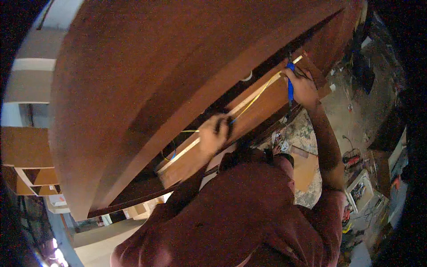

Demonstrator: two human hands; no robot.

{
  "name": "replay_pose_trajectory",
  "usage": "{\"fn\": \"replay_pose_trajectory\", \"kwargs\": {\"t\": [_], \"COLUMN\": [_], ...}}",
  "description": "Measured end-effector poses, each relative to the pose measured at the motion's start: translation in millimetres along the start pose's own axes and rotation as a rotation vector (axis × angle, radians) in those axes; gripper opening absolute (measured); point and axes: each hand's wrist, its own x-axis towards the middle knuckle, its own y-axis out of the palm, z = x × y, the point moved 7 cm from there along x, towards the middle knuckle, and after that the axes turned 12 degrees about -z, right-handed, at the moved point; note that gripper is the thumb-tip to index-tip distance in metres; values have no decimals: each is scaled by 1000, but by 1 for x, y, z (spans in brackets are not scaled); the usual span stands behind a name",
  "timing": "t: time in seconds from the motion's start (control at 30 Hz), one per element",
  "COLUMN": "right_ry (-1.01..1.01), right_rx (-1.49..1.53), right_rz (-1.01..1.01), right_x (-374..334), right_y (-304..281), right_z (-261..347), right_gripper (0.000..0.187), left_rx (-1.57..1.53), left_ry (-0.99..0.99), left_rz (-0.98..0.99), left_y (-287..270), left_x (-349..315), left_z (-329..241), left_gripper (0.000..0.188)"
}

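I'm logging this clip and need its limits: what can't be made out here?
Head view only:
- Tape measure case: mostly covered by the left hand.
- Tape markings: too small.
- Blue pen tip: hidden behind the right hand.
- Floor clutter: blurred, bent at the rim.

Cluttered floor point(342, 102), stacked wooden boxes point(42, 178), red tool point(352, 158)

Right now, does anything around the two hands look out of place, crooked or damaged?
Nothing looks damaged. The yellow tape measure runs straight along the wooden board's pale edge, between the left hand on its dark case and the right hand, which holds a blue pen. The floor to the right is cluttered with tools.
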Motion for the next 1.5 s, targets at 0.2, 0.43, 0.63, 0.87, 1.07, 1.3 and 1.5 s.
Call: {"fn": "replay_pose_trajectory", "kwargs": {"t": [0.2,0.43,0.63,0.87,1.07,1.3,1.5], "right_ry": [-139,-155,-170,-218,-176,-168,-207], "right_rx": [-2,-73,-42,-67,-83,-52,-66], "right_rz": [-116,-36,-132,-201,-138,-123,-133], "right_x": [1,-3,-5,-5,-2,-3,-3], "right_y": [5,8,0,-7,0,-5,0], "right_z": [3,2,10,12,10,12,12], "right_gripper": [27,40,35,30,30,25,33], "left_rx": [266,221,304,493,441,491,120], "left_ry": [22,415,262,12,43,262,-315], "left_rz": [-30,302,574,409,359,-71,10], "left_y": [14,83,85,93,97,88,57], "left_x": [63,141,138,147,156,162,155], "left_z": [79,75,95,112,124,169,178], "left_gripper": [32,39,36,45,48,36,29]}}
